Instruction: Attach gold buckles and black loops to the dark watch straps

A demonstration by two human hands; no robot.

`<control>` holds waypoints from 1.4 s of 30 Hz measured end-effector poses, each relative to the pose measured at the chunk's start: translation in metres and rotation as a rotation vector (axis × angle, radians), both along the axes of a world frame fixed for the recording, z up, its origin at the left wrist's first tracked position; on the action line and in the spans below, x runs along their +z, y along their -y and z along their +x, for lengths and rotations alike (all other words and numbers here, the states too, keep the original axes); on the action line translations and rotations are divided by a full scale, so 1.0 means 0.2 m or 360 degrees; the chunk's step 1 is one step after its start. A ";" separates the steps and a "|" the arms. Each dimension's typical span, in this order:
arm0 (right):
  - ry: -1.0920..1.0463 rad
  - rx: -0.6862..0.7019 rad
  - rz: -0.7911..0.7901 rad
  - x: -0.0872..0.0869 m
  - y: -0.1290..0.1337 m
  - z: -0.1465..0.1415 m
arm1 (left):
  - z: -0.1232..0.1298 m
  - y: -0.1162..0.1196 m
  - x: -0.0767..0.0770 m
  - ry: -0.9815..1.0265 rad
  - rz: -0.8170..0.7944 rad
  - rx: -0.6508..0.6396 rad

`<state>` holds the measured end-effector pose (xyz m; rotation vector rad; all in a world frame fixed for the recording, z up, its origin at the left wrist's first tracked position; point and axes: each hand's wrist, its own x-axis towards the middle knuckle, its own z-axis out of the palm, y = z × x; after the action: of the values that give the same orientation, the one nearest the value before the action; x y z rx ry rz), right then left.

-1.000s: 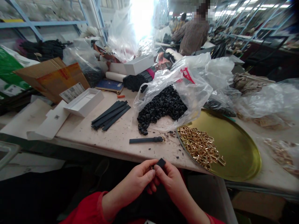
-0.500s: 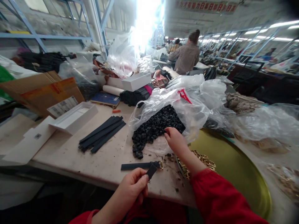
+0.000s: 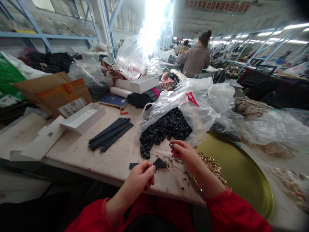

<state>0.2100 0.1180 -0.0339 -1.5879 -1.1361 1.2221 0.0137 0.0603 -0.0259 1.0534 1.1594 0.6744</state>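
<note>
My left hand point(image 3: 142, 175) pinches a short dark strap point(image 3: 158, 163), whose free end points up and right. Beneath it, a dark strap with a gold buckle point(image 3: 167, 165) lies on the table, partly covered by the hand. My right hand point(image 3: 181, 150) holds a small black loop point(image 3: 171, 145) between thumb and fingers, just in front of the pile of black loops point(image 3: 166, 127) in the open plastic bag point(image 3: 202, 111). Several long dark straps point(image 3: 110, 134) lie stacked at the left.
A gold round tray point(image 3: 241, 174) with gold buckles point(image 3: 211, 167) stands at the right. White box point(image 3: 84, 118), cardboard box point(image 3: 61, 96) and blue notebook point(image 3: 113, 100) are at the left. A person point(image 3: 196, 59) is farther back. Dark scraps lie near the tray.
My right hand has drawn back from the pile toward me, now with a black loop in its fingers. My left hand still holds the strap. The view has shifted slightly.
</note>
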 end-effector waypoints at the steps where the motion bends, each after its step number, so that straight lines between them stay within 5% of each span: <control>1: -0.0136 0.0021 -0.0038 0.02 0.09 -0.04 | 0.01 0.01 0.01 -0.0019 0.0062 0.0019; 8: -0.1212 -0.0111 -0.0332 0.04 0.49 -0.24 | 0.05 0.14 0.02 -0.0207 0.0342 -0.0054; 20: -0.1140 -0.0030 -0.0173 0.02 0.66 -0.18 | 0.02 0.30 0.06 -0.0574 0.0649 -0.0204; 27: -0.0698 -0.0200 0.0170 -0.05 0.66 -0.23 | 0.02 0.31 0.06 -0.0579 0.0551 -0.0197; 31: -0.0617 -0.0147 0.0148 -0.07 0.65 -0.25 | 0.03 0.27 0.01 -0.0622 0.0591 -0.0174; 38: -0.0817 -0.0277 0.0044 -0.17 0.62 -0.24 | 0.04 0.24 -0.09 -0.0347 0.0025 -0.0212; 42: -0.0855 -0.0198 -0.0062 -0.24 0.64 -0.26 | 0.01 0.22 -0.08 -0.0425 0.0310 -0.0415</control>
<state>0.1588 -0.0101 -0.0817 -1.2247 -0.6630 1.4738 0.0155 0.0172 -0.0415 1.4657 1.1714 0.4550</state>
